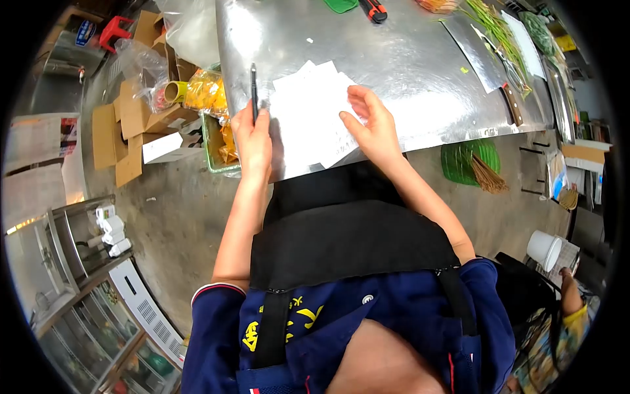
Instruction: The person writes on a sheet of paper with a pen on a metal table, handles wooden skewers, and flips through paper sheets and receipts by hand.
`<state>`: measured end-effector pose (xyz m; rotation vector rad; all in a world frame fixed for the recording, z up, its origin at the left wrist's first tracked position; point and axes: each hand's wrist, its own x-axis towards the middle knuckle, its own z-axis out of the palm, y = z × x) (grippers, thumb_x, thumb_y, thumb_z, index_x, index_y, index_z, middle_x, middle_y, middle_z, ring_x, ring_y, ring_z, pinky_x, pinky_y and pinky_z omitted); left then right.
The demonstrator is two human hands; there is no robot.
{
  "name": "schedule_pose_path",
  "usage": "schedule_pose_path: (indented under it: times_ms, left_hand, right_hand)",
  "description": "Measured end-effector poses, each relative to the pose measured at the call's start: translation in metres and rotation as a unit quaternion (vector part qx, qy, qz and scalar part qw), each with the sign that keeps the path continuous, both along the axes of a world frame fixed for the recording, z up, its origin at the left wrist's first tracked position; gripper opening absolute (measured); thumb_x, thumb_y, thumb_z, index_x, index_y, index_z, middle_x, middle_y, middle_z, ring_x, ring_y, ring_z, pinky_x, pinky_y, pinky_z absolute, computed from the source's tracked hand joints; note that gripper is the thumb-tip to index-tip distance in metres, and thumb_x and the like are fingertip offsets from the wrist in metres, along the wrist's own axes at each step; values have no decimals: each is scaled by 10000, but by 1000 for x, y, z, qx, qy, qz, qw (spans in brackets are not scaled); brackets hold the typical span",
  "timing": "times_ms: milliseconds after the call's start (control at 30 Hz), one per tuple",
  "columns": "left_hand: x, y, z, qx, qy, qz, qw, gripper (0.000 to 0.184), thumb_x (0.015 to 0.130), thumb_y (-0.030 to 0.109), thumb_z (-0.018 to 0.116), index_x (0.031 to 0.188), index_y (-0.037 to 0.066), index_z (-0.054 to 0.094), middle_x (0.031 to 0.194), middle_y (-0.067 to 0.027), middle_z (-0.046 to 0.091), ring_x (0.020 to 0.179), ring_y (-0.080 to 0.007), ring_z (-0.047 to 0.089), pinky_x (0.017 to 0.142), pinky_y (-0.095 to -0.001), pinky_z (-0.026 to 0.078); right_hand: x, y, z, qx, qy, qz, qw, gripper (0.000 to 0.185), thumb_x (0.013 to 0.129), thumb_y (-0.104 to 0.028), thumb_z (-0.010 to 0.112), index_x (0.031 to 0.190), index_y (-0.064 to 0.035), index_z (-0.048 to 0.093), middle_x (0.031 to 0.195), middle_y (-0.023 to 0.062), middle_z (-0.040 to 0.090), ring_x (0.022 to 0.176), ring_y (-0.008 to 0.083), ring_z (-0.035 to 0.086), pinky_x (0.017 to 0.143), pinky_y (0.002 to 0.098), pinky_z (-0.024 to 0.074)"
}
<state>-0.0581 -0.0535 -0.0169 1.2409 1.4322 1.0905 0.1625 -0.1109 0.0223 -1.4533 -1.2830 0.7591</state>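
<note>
My left hand (254, 143) is closed around a slim black pen (254, 88), which points away from me near the left edge of the metal table (407, 59). Several overlapping white sheets of paper (308, 118) lie on the tabletop between my hands, with faint marks on the lower sheet. Over their right edge is my right hand (373, 125), its fingers slightly curled and thumb apart, holding nothing. Whether its fingertips touch the paper, I cannot tell.
A knife (510, 105), a red-and-black tool (374, 10) and green stalks (499, 33) lie on the table. At left stand cardboard boxes (134, 125) and a green crate (213, 141). A green basket (469, 164) is below the table. A person (571, 302) is at lower right.
</note>
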Motion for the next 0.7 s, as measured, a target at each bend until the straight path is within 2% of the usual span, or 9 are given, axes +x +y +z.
schedule_pose_path:
  times_ms: [67,100,200,300,367,467,500,600,700]
  left_hand:
    - [-2,-10,31,-5,8,15,1000,282,948,168,504,1175,25,594,827,-2,554,708,-79,475,656,-214,402]
    - [6,-21,63,-76,-87,-5,993,252,947,201,511,1090,21,615,742,24,528,648,-74,470,601,-230,397]
    - [19,-41,84,-163,-8,-184,969,183,962,172,506,1054,42,596,695,62,455,617,-37,397,549,-179,319]
    - [36,-54,91,-194,-25,-339,920,203,959,204,509,1041,37,589,707,48,470,631,-47,420,585,-207,360]
    - [40,-58,103,-191,-23,-363,912,246,951,219,536,1092,28,600,731,38,488,660,-53,444,613,-202,366]
    - [34,-61,92,-128,-29,-317,939,274,937,234,569,1112,29,616,783,15,531,718,-65,473,667,-214,396]
    - [30,-61,82,-103,-31,-289,951,281,931,238,581,1115,29,621,802,7,548,741,-68,483,686,-220,406]
    - [23,-48,70,-11,214,-137,967,342,879,251,644,1140,32,612,1062,-76,611,928,-165,543,849,-280,414]
    - [20,-34,40,203,419,-111,878,430,838,285,664,1195,55,592,1236,-121,555,1132,-270,494,982,-364,345]
  right_hand:
    - [5,-2,15,82,-114,-9,990,364,808,-28,644,1166,-45,578,1056,124,620,967,252,619,801,333,499]
    - [8,-4,25,123,-172,-14,977,363,793,-21,650,1149,-66,600,1033,106,619,942,259,620,783,334,500]
    - [0,-9,40,140,-213,57,965,344,748,-7,661,1074,-117,655,908,60,586,844,242,599,732,346,486]
    - [-3,-7,36,165,-314,76,932,358,657,47,668,967,-128,697,806,36,542,752,207,562,635,328,464]
    - [2,-11,27,166,-333,71,925,390,595,67,669,933,-123,708,794,33,543,741,202,559,614,302,454]
    - [15,-12,17,159,-309,20,937,287,645,1,689,890,-150,701,761,22,548,729,221,573,627,328,467]
    - [17,-12,18,149,-251,-3,956,243,700,18,700,897,-123,697,786,42,580,725,225,593,651,302,479]
    - [33,-8,17,116,-145,-21,982,144,799,5,679,938,-33,686,865,97,639,783,200,625,705,279,489]
    - [33,-3,11,94,-68,-7,993,182,866,-30,620,1043,1,654,943,122,664,854,192,639,758,284,494]
